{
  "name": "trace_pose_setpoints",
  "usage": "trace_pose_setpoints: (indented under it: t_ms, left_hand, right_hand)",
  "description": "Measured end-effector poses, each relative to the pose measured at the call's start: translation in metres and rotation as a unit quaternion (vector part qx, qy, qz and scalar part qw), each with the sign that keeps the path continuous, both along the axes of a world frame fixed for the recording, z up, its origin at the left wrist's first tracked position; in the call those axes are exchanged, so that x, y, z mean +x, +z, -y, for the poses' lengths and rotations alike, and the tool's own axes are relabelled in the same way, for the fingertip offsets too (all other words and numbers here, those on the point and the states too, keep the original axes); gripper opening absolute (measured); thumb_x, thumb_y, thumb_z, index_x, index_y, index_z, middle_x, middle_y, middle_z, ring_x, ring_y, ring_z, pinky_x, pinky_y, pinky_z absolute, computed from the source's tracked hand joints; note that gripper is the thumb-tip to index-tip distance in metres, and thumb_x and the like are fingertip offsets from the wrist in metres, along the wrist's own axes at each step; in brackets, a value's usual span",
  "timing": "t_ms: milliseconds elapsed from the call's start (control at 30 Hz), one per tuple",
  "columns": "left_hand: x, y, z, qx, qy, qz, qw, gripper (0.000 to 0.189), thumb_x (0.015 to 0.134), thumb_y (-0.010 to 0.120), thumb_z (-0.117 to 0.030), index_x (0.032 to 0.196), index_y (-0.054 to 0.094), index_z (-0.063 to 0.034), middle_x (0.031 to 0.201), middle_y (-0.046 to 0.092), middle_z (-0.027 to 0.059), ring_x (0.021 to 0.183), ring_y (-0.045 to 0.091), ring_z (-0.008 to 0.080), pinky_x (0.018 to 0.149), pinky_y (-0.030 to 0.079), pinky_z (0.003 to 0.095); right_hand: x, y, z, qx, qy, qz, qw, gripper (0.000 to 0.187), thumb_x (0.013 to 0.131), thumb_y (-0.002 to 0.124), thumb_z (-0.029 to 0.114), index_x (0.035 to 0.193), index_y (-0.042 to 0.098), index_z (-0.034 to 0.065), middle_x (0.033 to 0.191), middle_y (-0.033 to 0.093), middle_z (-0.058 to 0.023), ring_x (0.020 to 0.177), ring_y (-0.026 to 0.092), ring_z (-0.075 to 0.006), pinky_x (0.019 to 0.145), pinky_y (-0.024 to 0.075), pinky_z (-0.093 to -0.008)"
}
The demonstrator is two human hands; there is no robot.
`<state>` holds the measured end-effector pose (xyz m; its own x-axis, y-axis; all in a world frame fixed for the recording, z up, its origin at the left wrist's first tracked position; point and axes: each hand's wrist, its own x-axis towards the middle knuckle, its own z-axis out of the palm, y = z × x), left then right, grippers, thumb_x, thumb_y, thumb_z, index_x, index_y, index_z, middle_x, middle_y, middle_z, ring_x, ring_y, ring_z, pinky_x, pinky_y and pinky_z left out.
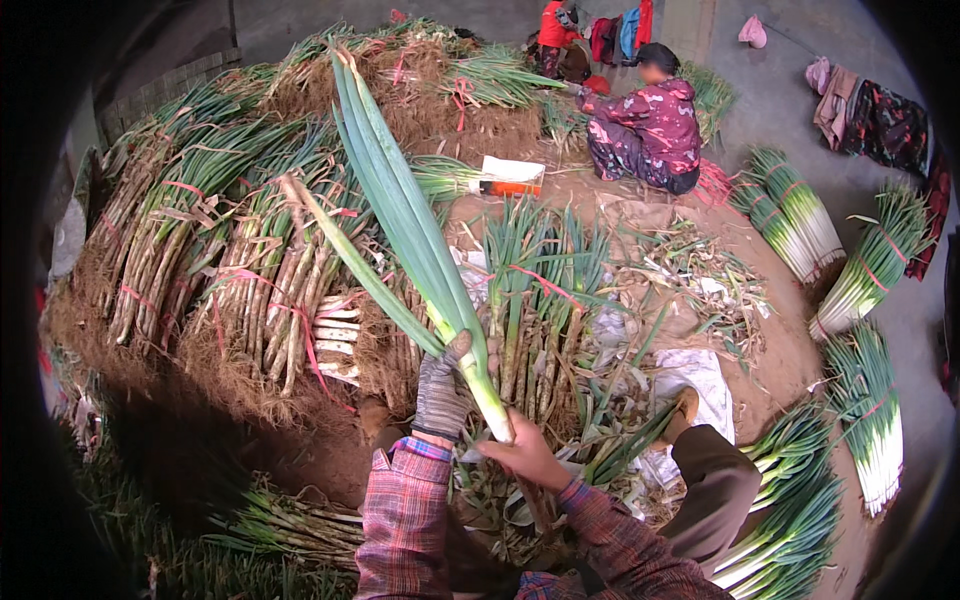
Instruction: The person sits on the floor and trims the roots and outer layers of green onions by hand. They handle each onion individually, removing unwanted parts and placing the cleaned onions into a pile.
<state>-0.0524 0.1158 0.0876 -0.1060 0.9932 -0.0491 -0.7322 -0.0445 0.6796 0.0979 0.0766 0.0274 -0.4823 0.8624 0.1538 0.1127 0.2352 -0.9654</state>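
A large green onion (409, 217) rises tilted to the upper left, its pale base towards me. My left hand (442, 390), in a grey knitted glove, grips its lower stalk, where one outer leaf stands apart to the left. Low on the white base, my bare right hand (525, 450) is closed around the stalk. Behind the hands, uncleaned green onions (532, 330) with dry roots stand in a row, a pink tie lying across their leaves. Peeled leaves and husks lie beneath my hands.
Rooty onion bundles (157, 255) are heaped at the left and back. Cleaned, tied bundles (862, 427) line the right side. A person (652, 120) in patterned clothes squats at the back, near an orange and white box (512, 177). White sheeting (694, 382) lies near my shoe.
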Motion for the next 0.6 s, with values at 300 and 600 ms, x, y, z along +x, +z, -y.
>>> trace_pose_setpoints:
  t_ms: [300, 600]
  left_hand:
    - [-0.007, -0.007, -0.003, -0.017, 0.106, -0.003, 0.994, 0.028, 0.083, 0.066, -0.019, 0.102, 0.055, -0.0012, 0.078, 0.063, 0.0113, 0.062, 0.061, 0.0193, 0.054, 0.052, 0.0269]
    - [-0.037, 0.002, -0.001, 0.035, 0.115, 0.036, 0.992, 0.035, 0.082, 0.067, -0.035, 0.093, 0.054, -0.0045, 0.075, 0.061, 0.0100, 0.063, 0.060, 0.0223, 0.055, 0.053, 0.0318]
  right_hand:
    - [-0.008, 0.002, 0.004, 0.346, -0.242, 0.093, 0.902, 0.019, 0.084, 0.064, 0.020, 0.090, 0.059, 0.0024, 0.083, 0.060, -0.0103, 0.074, 0.060, -0.0272, 0.063, 0.0481, -0.0364]
    - [0.082, -0.005, 0.011, -0.139, -0.111, -0.102, 0.979, 0.010, 0.089, 0.053, 0.012, 0.090, 0.055, 0.0020, 0.083, 0.060, -0.0087, 0.073, 0.057, -0.0196, 0.067, 0.0477, -0.0352]
